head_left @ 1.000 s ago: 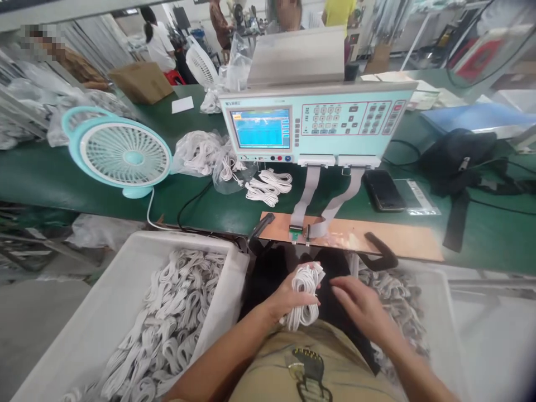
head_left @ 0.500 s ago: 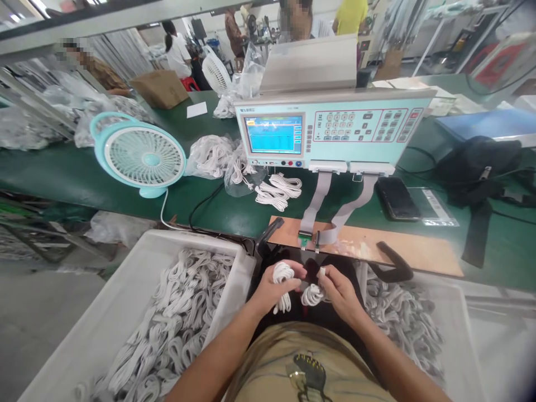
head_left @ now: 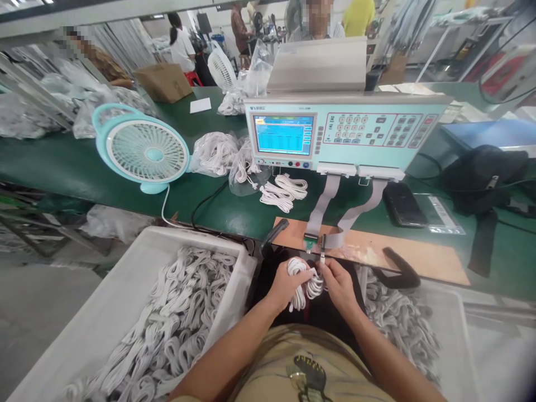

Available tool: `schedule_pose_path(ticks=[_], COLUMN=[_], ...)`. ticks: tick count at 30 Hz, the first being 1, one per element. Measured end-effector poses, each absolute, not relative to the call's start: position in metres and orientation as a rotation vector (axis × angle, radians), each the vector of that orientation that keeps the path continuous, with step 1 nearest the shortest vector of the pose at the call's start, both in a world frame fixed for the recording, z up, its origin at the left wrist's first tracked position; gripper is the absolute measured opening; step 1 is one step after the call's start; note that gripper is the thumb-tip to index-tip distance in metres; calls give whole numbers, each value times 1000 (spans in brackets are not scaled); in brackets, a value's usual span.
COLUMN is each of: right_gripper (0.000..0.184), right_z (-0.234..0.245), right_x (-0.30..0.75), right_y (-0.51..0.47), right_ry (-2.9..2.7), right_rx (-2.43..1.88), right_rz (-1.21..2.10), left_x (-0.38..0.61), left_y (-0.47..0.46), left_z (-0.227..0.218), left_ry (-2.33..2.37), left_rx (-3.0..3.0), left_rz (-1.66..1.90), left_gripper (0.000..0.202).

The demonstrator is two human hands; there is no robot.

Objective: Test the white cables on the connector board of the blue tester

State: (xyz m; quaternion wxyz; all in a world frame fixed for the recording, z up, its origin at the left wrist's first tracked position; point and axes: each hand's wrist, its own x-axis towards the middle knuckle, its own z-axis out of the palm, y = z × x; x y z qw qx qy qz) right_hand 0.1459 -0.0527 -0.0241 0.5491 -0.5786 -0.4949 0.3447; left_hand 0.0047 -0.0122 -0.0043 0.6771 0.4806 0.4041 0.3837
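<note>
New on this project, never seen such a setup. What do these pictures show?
There is no robot: these are a person's bare hands, seen from a camera worn on the head, looking forward and down.

The left hand holds a coiled white cable. The right hand pinches a cable end near a ribbon connector; whether they are joined is too small to tell.

On the green bench stand an instrument with a lit screen and a turquoise fan. Loose cable coils and a phone lie nearby. A white bin at left holds more coils.
</note>
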Motion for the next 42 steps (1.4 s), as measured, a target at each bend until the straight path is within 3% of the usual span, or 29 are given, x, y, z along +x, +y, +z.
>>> schedule_pose_path(ticks=[5, 14, 23, 42], right_gripper=[26, 31, 30, 34], right_z=[-26, -8, -7, -7], right_x=[147, 144, 141, 147], right_y=[-51, -49, -46, -47], right_ry=[-1169, -855, -633, -767], right_rx=[-1374, -1317, -1187, -1230], right_rz=[829, 1159, 1301, 1273], left_x=[3, -19, 2, 27], left_y=[-9, 2, -8, -7], left_z=[-14, -1, -2, -19], left_ry=[859, 468, 753, 1012], left_rx=[1003, 903, 1066, 802], left_rz=[876, 414, 819, 1115], left_gripper=[19, 31, 26, 21])
